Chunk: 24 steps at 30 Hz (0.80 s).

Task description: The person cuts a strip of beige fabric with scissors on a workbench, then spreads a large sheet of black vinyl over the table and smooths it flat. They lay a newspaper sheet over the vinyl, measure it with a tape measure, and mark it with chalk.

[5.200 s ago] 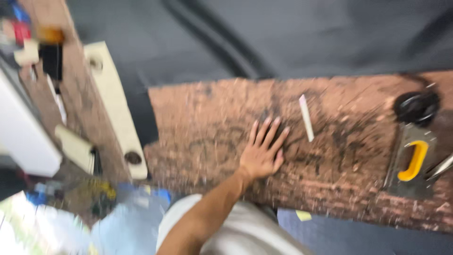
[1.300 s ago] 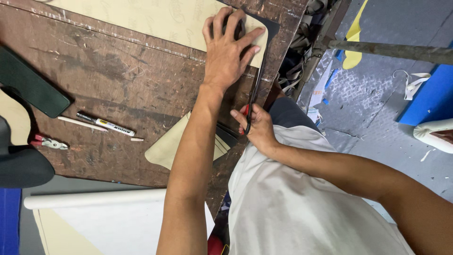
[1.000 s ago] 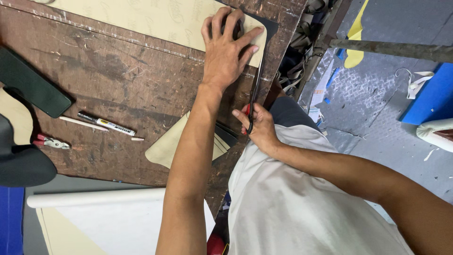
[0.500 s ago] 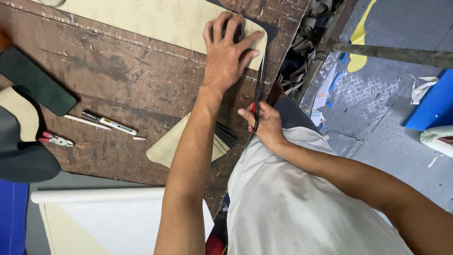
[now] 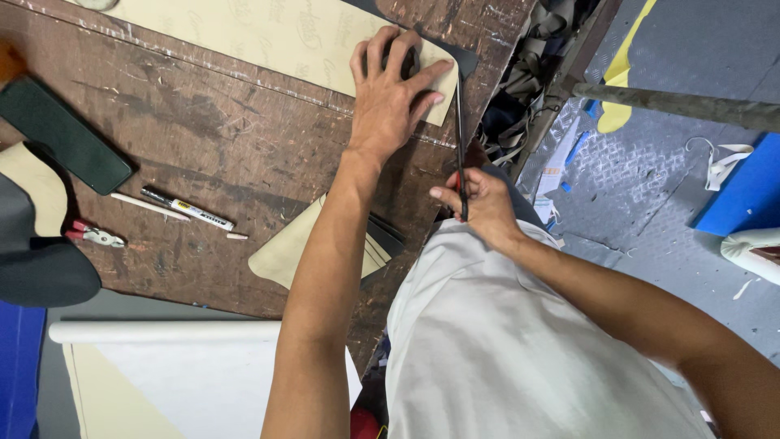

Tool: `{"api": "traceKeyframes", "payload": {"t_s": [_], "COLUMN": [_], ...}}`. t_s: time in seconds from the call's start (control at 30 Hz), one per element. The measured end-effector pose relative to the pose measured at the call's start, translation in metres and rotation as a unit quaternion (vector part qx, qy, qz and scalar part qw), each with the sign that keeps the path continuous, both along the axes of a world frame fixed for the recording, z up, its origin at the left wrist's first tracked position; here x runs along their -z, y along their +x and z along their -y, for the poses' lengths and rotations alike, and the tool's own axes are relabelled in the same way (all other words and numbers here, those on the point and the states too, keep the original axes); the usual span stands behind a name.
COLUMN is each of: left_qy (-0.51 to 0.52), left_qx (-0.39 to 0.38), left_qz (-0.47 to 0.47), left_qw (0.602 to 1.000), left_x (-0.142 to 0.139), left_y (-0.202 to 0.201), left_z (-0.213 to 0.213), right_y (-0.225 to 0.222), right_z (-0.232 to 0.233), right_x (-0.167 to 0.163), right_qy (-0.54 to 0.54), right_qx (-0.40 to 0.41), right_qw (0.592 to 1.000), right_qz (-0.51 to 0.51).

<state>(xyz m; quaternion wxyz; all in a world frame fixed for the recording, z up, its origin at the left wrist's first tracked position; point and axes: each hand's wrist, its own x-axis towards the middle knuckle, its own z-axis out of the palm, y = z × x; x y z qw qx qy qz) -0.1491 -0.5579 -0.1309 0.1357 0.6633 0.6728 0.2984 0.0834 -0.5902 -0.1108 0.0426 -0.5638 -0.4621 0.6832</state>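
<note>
a cream sheet [image 5: 268, 36] with faint printed marks lies flat on the scarred brown worktable [image 5: 211, 171], its corner at the table's edge, on top of a dark layer [image 5: 465, 58] that peeks out past it. the left hand [image 5: 392, 102] presses flat on that corner. long dark scissors [image 5: 459, 138] run along the sheet's edge, gripped at the handles by the right hand [image 5: 479, 207].

Left hand [image 5: 396, 97] pressed flat, fingers spread; right hand [image 5: 478, 205] clenched, both arms extended
</note>
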Motion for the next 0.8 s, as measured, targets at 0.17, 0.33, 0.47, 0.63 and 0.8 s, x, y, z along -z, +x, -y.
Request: {"api": "traceKeyframes", "payload": {"t_s": [0.17,0.33,0.47,0.63,0.8], "left_qy": [-0.006,-0.007,-0.008,0.009,-0.015], "left_qx": [-0.005,-0.016,-0.017,-0.020,-0.034], "left_qz": [-0.001,-0.007,-0.008,-0.010,0.000], "left_qw": [1.000,1.000,1.000,1.000,0.999], "left_x": [0.002,0.004,0.005,0.005,-0.001], "left_y": [0.001,0.005,0.006,0.006,0.010], "left_z": [0.000,-0.001,0.001,-0.003,-0.004], "right_y": [0.017,0.027,0.036,0.049,0.057], "right_z": [-0.025,-0.046,-0.072,-0.095,-0.117], "right_x": [-0.006,-0.014,-0.017,-0.020,-0.018], "right_qy": [-0.023,-0.012,0.041,0.040,0.074], "right_qx": [-0.055,-0.123,-0.196,-0.214,-0.278], "right_qw": [0.998,0.992,0.977,0.975,0.954], "right_qz": [0.001,0.035,0.066,0.041,0.080]}}
